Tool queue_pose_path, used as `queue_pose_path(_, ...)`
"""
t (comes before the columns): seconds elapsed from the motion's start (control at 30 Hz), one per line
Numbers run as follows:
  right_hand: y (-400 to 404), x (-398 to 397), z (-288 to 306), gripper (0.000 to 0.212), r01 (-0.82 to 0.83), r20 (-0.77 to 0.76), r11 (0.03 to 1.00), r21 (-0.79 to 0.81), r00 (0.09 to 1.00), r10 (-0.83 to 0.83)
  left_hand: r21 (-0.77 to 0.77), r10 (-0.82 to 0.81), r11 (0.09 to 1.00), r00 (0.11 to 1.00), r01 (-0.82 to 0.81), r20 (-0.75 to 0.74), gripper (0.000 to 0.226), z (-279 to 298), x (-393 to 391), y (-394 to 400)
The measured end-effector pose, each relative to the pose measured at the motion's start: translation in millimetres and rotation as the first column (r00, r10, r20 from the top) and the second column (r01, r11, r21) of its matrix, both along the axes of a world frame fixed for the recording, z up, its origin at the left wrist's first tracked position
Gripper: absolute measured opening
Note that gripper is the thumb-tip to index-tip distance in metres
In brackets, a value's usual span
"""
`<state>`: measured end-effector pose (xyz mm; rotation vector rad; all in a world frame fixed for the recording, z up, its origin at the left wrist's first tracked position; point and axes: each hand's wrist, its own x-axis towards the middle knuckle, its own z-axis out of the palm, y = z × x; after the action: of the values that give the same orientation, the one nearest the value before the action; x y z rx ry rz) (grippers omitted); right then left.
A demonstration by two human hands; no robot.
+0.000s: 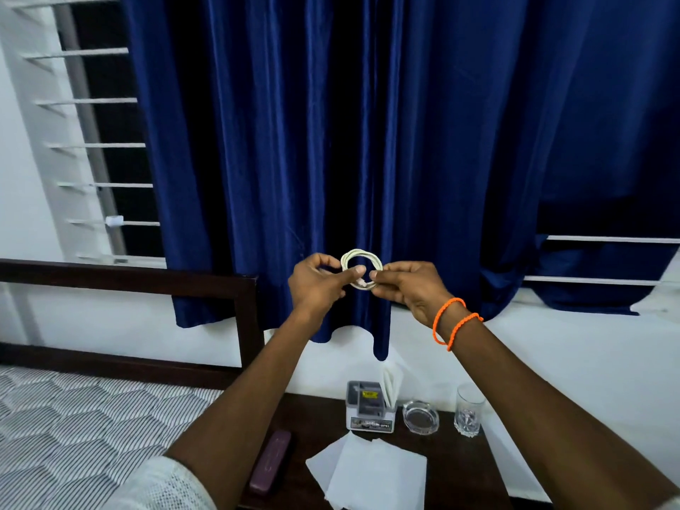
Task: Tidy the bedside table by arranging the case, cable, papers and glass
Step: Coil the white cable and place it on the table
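Grip: both of my hands pinch the white cable, wound into a small coil and held up in front of the blue curtain; my left hand holds the coil's left side, thumb across it, and my right hand nips the plug end at its lower right.
Head view, below the grip: the bedside table lies well beneath the coil, between my forearms.
Papers: white sheets lie straight below, at the table's near edge.
Case: the maroon case lies below and left, long axis running away from me, nearer my left arm.
Glass: it stands below and right, nearer my right arm, beside an ashtray.
Organizer: a small grey box sits at the table's back.
Next move, as I judge it: the coil goes straight down to bare wood.
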<state>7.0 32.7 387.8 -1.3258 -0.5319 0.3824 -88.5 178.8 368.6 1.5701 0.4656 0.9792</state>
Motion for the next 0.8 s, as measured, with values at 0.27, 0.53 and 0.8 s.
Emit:
queue_pose_path(0.27,-2,-2,1,0.014,-0.112,-0.082,0.994,-0.016,0.991,0.11,0.028,-0.261,0.965,0.965,0.261,-0.004,0.036,-1,-6,3)
queue_pose_path(0.53,12,-10,-6,0.014,-0.121,-0.063,0.993,0.0,0.991,0.121,0.451,0.291,0.861,0.955,-0.236,-0.056,0.019,-8,5,6)
queue_pose_path(0.8,21,-8,-12,0.013,-0.074,-0.057,0.997,-0.003,0.996,0.073,-0.28,-0.452,0.856,0.892,0.435,0.002,0.013,-16,-4,19)
